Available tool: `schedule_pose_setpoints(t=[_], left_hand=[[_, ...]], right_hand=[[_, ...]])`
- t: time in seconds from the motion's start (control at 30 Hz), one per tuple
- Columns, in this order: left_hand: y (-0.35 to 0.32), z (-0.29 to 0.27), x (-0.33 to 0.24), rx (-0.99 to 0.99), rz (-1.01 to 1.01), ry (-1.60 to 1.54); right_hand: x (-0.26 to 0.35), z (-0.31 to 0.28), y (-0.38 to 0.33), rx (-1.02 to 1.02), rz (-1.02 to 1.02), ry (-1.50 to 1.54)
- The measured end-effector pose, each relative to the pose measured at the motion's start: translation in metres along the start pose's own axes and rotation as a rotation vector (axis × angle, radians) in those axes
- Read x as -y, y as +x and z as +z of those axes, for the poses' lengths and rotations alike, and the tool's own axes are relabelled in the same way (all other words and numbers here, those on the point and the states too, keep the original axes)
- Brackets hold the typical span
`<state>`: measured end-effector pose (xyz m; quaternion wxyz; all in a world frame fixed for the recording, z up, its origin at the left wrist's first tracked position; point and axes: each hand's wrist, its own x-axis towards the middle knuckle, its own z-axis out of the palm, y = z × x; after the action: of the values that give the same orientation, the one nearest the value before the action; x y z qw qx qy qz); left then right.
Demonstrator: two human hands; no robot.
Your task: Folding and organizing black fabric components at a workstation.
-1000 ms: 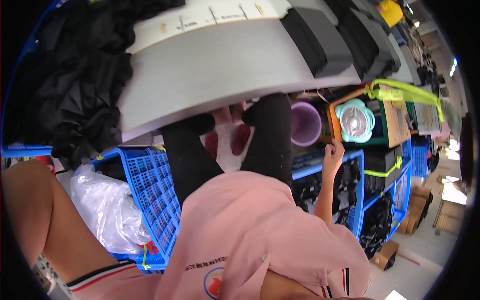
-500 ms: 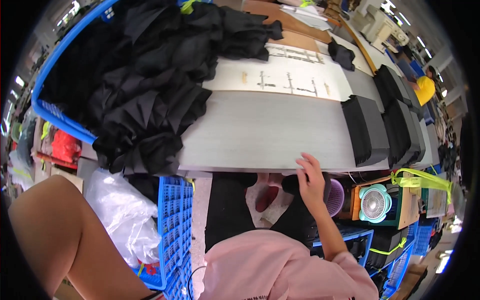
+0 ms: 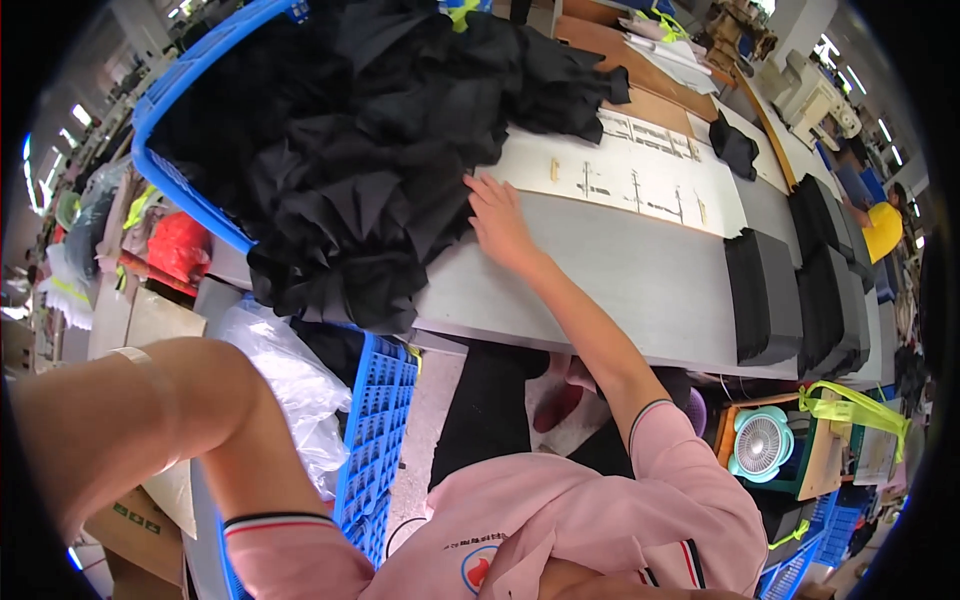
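Observation:
A big heap of crumpled black fabric pieces (image 3: 380,190) fills a blue plastic basket (image 3: 185,188) at the upper left and spills onto the grey table (image 3: 590,275). My right hand (image 3: 502,225) reaches across to the heap's right edge. Its fingers are stretched out and slightly apart, with the tips at the cloth; no piece is visibly gripped. On the left, my bent arm (image 3: 185,405) runs out past the picture's edge, so my left hand is out of sight.
Black stacked pieces (image 3: 765,300) stand at the table's right. Behind my hand lies a white marked board (image 3: 620,180). Below the table edge are a blue crate (image 3: 378,425), a clear plastic bag (image 3: 285,375) and a small teal fan (image 3: 762,445). A person in yellow (image 3: 882,235) sits far right.
My right hand has moved from the table's front edge up and left to the black fabric heap. My left arm has swung, its elbow lifting to the right. The view has shifted.

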<state>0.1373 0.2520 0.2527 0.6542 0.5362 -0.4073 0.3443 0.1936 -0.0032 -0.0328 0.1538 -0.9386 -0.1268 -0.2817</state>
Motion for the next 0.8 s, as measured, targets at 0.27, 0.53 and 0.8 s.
schedule_pose_setpoints(t=[0.27, 0.53, 0.8], left_hand=[[-0.157, 0.06, 0.053, 0.473, -0.397, 0.242], [-0.291, 0.162, 0.064, 0.411, -0.416, 0.131], [-0.286, 0.195, -0.013, 0.725, -0.322, -0.097]], right_hand=[[0.014, -0.078, -0.107, -0.368, 0.106, -0.154], [0.066, -0.144, -0.2, -0.335, 0.267, -0.326], [0.066, -0.157, -0.23, 0.542, 0.81, 0.103]])
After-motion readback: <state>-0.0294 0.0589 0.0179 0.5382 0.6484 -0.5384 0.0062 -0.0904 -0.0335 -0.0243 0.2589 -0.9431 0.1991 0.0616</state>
